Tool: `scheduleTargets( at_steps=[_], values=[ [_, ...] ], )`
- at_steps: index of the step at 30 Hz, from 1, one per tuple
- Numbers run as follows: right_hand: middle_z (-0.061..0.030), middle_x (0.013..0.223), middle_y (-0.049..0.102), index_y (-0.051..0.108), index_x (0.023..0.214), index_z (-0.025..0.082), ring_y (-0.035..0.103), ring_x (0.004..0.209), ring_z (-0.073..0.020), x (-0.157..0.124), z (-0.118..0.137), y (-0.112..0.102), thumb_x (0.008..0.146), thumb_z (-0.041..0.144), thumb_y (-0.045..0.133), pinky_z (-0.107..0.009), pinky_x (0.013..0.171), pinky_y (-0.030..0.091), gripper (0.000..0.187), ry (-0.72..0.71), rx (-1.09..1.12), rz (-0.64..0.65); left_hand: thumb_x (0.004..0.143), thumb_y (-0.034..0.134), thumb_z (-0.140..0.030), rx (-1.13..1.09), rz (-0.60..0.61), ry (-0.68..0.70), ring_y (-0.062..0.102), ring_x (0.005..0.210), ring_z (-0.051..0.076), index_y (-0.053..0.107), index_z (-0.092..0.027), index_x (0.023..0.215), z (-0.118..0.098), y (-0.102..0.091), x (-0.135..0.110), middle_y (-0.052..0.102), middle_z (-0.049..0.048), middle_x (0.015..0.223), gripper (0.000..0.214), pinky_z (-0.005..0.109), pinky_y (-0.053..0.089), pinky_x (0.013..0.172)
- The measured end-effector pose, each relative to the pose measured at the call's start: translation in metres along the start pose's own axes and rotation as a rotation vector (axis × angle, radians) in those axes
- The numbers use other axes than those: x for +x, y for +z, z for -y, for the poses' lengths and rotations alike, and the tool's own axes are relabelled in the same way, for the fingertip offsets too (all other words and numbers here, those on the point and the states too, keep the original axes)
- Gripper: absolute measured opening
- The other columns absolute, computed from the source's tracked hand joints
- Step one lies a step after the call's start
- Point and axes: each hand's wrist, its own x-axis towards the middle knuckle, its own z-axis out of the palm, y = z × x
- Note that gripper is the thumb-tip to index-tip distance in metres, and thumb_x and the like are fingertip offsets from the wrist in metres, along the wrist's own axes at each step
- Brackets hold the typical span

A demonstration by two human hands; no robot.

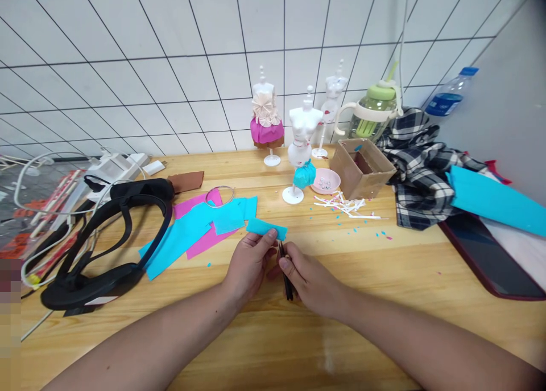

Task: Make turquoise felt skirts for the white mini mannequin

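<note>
Between the thumb and fingers of my left hand (pixel 251 260) is a small bright-blue strip (pixel 267 228), thin like crepe paper or cloth. My right hand (pixel 311 277) is closed around a slim black tool (pixel 287 280) with two narrow tips; whether it is tweezers or small snips, I cannot tell. The tips are just under the strip's lower edge, close to my left fingertips. Beyond my hands stands a small white dress-form mannequin (pixel 303 123) with a blue bunched piece (pixel 304 175) at its lower part. Blue sheets (pixel 183 237) and magenta sheets (pixel 209 244) lie left of my hands.
Two more mannequins, one dressed in cream and magenta (pixel 267 123), stand near the wall. A pink dish (pixel 326 181), cardboard box (pixel 362 169), paper scraps (pixel 350 205) and jug (pixel 375 109) are right of centre. Black headgear (pixel 115 243) lies left; a phone (pixel 490 254) and plaid cloth (pixel 418 175) lie right.
</note>
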Motion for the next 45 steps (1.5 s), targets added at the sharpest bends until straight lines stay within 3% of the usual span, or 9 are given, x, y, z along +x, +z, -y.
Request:
scheduleTargets(
  at_steps=[11, 22, 31, 36, 40, 45],
  values=[
    [-0.0026, 0.084, 0.064, 0.042, 0.095, 0.024, 0.059, 0.071, -0.0167, 0.0, 0.0, 0.0, 0.1, 0.038, 0.027, -0.028, 0.064, 0.042, 0.022, 0.004, -0.005, 0.0, 0.065, 0.081, -0.036, -0.004, 0.015, -0.018, 0.057, 0.059, 0.009, 0.062, -0.015, 0.069, -0.001, -0.003, 0.004, 0.063, -0.0012, 0.064, 0.028, 0.02, 0.044, 0.056],
    [-0.0049, 0.09, 0.064, 0.045, 0.101, 0.022, 0.059, 0.08, -0.0183, 0.0, -0.002, 0.0, 0.1, 0.035, 0.03, -0.03, 0.073, 0.044, 0.02, -0.024, -0.036, -0.008, 0.064, 0.082, -0.036, -0.035, 0.031, -0.046, 0.056, 0.056, 0.009, 0.062, -0.016, 0.07, -0.002, 0.0, 0.001, 0.062, -0.002, 0.062, 0.03, 0.02, 0.042, 0.05],
    [0.0003, 0.072, 0.062, 0.041, 0.097, 0.024, 0.057, 0.063, -0.0166, 0.001, -0.001, 0.0, 0.101, 0.036, 0.025, -0.028, 0.061, 0.04, 0.02, 0.005, -0.02, 0.043, 0.064, 0.083, -0.03, -0.057, 0.017, -0.035, 0.057, 0.06, 0.008, 0.065, -0.016, 0.073, -0.003, 0.0, 0.002, 0.064, -0.0027, 0.065, 0.024, 0.02, 0.046, 0.06],
    [0.0009, 0.074, 0.061, 0.043, 0.09, 0.024, 0.056, 0.068, -0.0157, -0.003, 0.001, -0.011, 0.1, 0.035, 0.027, -0.027, 0.064, 0.039, 0.022, -0.023, -0.091, 0.077, 0.068, 0.08, -0.029, -0.047, 0.035, -0.014, 0.06, 0.07, 0.009, 0.066, -0.016, 0.077, -0.006, -0.005, 0.006, 0.068, -0.0005, 0.077, 0.021, 0.02, 0.048, 0.067],
    [0.0004, 0.074, 0.055, 0.048, 0.09, 0.023, 0.053, 0.072, -0.0172, -0.005, -0.003, -0.026, 0.1, 0.039, 0.025, -0.029, 0.068, 0.038, 0.029, 0.0, -0.208, 0.0, 0.066, 0.081, -0.031, 0.02, 0.065, -0.04, 0.058, 0.066, 0.009, 0.066, -0.015, 0.076, -0.009, -0.007, 0.008, 0.065, -0.0017, 0.071, 0.024, 0.021, 0.048, 0.066],
    [0.0001, 0.076, 0.056, 0.047, 0.087, 0.024, 0.054, 0.074, -0.0178, -0.003, -0.008, -0.03, 0.099, 0.047, 0.021, -0.031, 0.07, 0.039, 0.038, 0.019, -0.203, 0.029, 0.067, 0.08, -0.031, 0.094, 0.084, -0.042, 0.058, 0.067, 0.009, 0.068, -0.016, 0.079, -0.009, -0.004, 0.006, 0.067, -0.0011, 0.074, 0.023, 0.021, 0.046, 0.066]
  ],
)
